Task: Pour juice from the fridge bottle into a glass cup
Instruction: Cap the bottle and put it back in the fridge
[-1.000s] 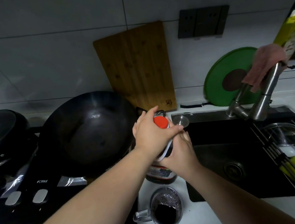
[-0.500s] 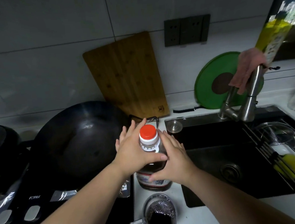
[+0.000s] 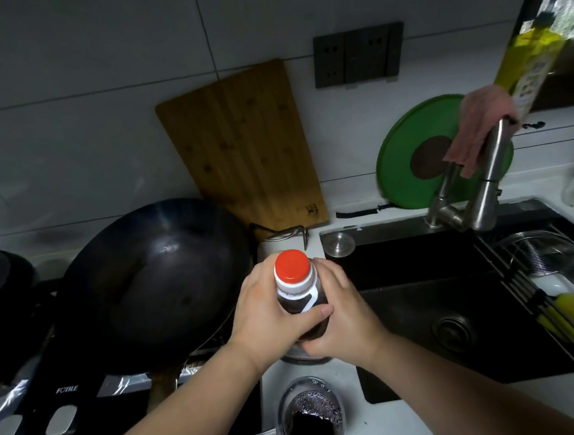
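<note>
As the orange-capped clear plastic bottle (image 3: 298, 298) stands upright, the left hand (image 3: 269, 316) grips it from 9 o'clock and the right hand (image 3: 350, 318) from 3. The handled glass cup (image 3: 310, 421), holding dark juice, sits at 6 o'clock on the white desk (image 3: 367, 424).

On the white counter (image 3: 363, 424) stand the juice bottle (image 3: 296, 290) and, nearer, the part-filled glass cup (image 3: 310, 421)

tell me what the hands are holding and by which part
Both hold the bottle by its upper body, below the neck: left hand on the left side with thumb across the front, right hand on the right side.
</note>
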`<action>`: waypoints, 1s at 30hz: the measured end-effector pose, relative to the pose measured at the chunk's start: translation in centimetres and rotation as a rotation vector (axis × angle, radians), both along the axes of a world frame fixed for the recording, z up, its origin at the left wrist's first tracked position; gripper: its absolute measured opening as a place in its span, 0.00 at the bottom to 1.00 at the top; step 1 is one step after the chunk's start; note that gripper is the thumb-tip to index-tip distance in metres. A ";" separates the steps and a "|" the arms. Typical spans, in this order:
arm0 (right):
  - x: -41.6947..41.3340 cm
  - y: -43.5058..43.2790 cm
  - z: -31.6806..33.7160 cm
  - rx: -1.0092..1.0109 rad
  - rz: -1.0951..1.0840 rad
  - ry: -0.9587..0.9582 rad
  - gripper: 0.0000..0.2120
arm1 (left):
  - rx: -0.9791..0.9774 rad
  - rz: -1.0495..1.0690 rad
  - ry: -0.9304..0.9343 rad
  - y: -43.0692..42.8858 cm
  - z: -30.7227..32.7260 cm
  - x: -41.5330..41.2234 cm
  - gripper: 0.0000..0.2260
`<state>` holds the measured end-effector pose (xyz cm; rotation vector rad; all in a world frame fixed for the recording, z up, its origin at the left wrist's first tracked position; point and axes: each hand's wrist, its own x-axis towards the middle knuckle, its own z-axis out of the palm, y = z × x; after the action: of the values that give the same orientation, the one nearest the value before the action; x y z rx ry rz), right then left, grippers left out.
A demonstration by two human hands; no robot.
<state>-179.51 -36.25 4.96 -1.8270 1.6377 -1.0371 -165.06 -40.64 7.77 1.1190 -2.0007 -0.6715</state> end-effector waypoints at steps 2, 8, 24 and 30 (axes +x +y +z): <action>-0.4 0.2 0.2 -0.025 -0.028 -0.005 0.52 | -0.033 0.021 0.031 0.5 0.5 -0.7 0.33; -2.4 1.8 4.1 -0.118 -0.091 0.072 0.54 | -0.127 -0.002 0.082 1.4 4.1 -3.2 0.31; -10.4 15.8 15.9 -0.219 -0.157 0.194 0.54 | -0.364 0.134 0.048 14.8 15.4 -12.0 0.31; -11.5 20.4 17.8 -0.225 -0.084 0.220 0.54 | -0.432 0.195 0.086 20.4 17.1 -12.6 0.28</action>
<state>-191.01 -15.85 22.72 -2.0983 1.8001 -1.1286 -177.71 -20.26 24.84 0.9843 -1.8183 -0.1688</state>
